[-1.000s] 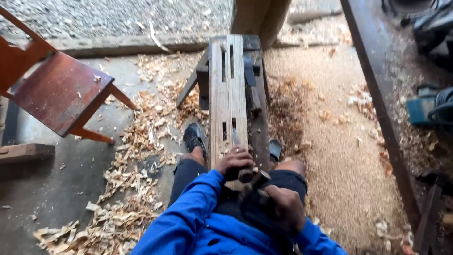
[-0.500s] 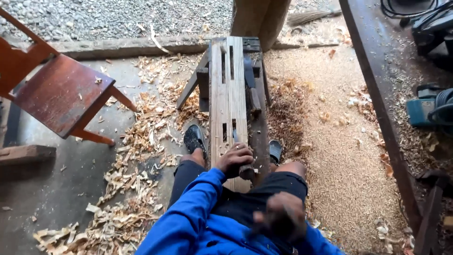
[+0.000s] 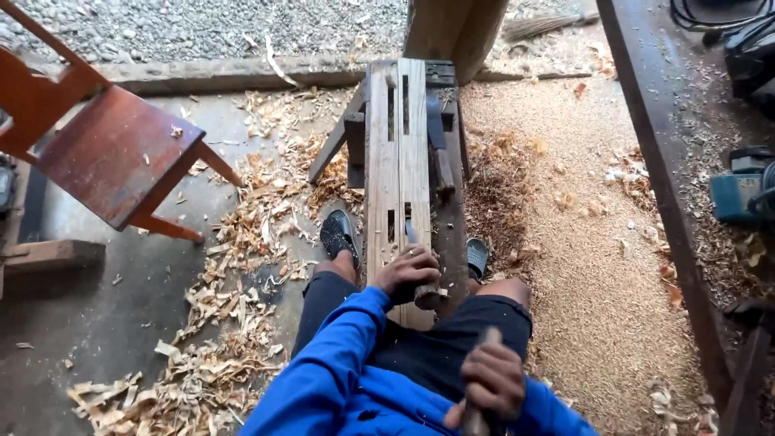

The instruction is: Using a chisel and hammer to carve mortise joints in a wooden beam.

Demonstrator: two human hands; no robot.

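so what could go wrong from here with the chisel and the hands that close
1. The left hand grips the chisel right under where a blow would land; a glancing strike from the raised mallet handle in the right hand could hit the fingers.
2. The workpiece seems held only by the person's weight on the bench, so it may shift.
3. The feet in sandals sit beside the cut.

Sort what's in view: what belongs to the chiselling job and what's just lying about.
In use:
left hand holding chisel
right hand gripping mallet handle
slotted plank

Lying about:
red chair
wood shavings
teal power tool
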